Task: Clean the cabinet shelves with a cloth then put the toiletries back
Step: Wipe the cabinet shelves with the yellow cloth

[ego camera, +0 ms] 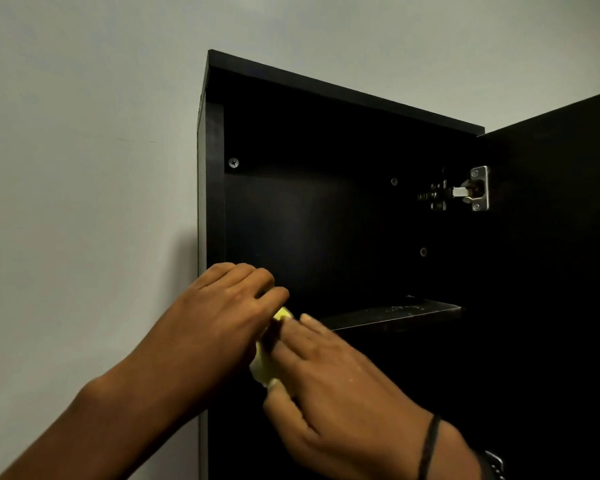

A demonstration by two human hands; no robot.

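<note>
A tall black cabinet stands open against a pale wall, with its top compartment bare. A black shelf crosses it at mid height. My left hand and my right hand meet at the shelf's left front corner. Between them is a small yellow cloth, mostly hidden. My left hand's curled fingers hold its upper part. My right hand's fingers and thumb pinch its lower part. No toiletries are in view.
The cabinet door hangs open to the right on a metal hinge. A bare pale wall fills the left side. A black band and a watch are on my right wrist.
</note>
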